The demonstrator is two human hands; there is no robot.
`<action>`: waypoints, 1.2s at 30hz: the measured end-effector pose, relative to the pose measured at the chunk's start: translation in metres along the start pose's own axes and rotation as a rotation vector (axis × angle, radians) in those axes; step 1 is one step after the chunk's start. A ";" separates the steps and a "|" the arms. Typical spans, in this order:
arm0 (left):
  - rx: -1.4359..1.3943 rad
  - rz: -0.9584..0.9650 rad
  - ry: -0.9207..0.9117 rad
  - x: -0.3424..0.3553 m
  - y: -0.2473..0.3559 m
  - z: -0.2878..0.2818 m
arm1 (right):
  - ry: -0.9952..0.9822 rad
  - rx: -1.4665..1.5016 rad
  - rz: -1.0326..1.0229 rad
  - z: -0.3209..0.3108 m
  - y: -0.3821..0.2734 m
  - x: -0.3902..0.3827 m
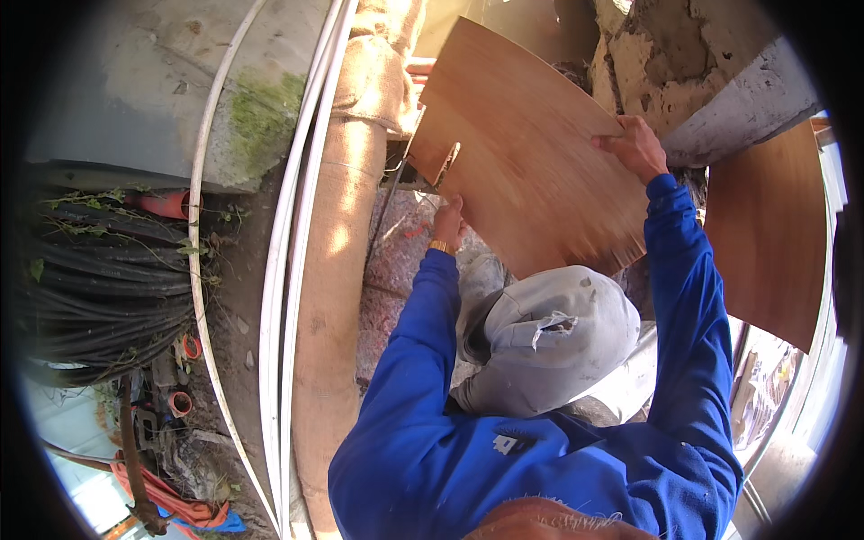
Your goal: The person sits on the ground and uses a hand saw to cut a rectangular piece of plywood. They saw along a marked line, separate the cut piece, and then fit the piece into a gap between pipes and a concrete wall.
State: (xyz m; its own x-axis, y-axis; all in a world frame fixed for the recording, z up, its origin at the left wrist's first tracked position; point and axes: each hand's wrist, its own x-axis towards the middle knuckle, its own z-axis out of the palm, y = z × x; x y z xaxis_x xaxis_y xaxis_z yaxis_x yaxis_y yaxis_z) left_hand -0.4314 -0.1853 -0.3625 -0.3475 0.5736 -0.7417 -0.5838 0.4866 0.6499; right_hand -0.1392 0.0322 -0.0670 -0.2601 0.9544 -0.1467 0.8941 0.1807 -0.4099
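Note:
A reddish-brown plywood sheet (526, 144) with a slot cut near its left side is held tilted in front of me, above my bent knee in torn grey trousers. My left hand (450, 219) grips its lower left edge just below the slot, fingers closed on it. My right hand (634, 146) is closed on the upper right edge, with the thumb over the face. A second wooden sheet (763, 229) stands at the right, partly behind my right arm.
Burlap-wrapped pipe (326, 297) and white conduits (274, 342) run along my left. Further left lie coiled black cable (108, 288), red tubes (180, 402) and mossy concrete (162, 90). A rough masonry block (675, 54) is at the upper right, and mottled stone (396, 243) lies beneath the sheet.

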 end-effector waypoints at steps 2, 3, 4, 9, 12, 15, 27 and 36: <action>-0.165 -0.010 -0.050 -0.004 -0.009 -0.003 | -0.110 0.049 0.007 0.001 0.015 0.026; -0.246 0.058 -0.033 -0.002 -0.011 0.002 | -0.165 0.073 0.010 0.002 0.021 0.034; -0.331 0.131 -0.005 -0.001 -0.015 0.007 | -0.082 0.086 -0.037 0.014 0.024 0.040; -0.430 0.184 0.278 -0.006 0.000 0.010 | -0.164 0.134 -0.211 0.032 0.024 0.054; -0.416 0.062 0.446 -0.039 0.029 0.023 | -0.032 0.048 -0.339 0.051 0.039 0.038; -0.385 0.091 0.499 -0.039 0.034 0.022 | -0.178 -0.089 -0.121 0.054 0.049 0.034; -0.155 0.238 0.233 -0.023 0.024 0.025 | -0.124 -0.088 -0.086 0.031 0.021 0.053; -0.181 0.404 0.236 -0.030 -0.007 0.000 | -0.127 -0.104 -0.059 0.077 0.031 0.057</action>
State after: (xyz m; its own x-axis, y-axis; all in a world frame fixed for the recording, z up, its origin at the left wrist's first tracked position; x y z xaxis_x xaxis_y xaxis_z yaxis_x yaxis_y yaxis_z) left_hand -0.4166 -0.2058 -0.3449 -0.7165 0.5174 -0.4679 -0.4790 0.1227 0.8692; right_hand -0.1545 0.0738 -0.1575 -0.3515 0.9049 -0.2400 0.9069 0.2656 -0.3269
